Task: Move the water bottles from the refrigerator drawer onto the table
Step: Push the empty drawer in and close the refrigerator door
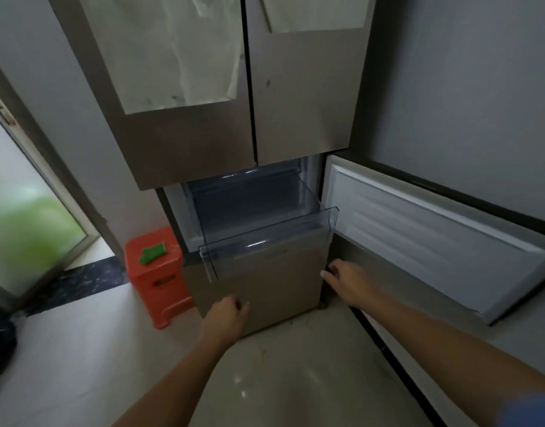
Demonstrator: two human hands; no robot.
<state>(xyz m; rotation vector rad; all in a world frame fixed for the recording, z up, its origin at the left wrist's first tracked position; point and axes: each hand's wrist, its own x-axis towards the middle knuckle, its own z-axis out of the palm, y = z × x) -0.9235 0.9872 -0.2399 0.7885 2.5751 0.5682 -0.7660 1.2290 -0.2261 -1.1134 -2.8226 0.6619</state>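
Two empty hands reach low: my left hand (226, 309), loosely curled, hangs before the lower door, and my right hand (346, 277), fingers spread and holding nothing, touches that door's right edge. The clear refrigerator drawer (265, 229) juts out above, no water bottles visible inside. I judge that rising carelessly could knock its front rim.
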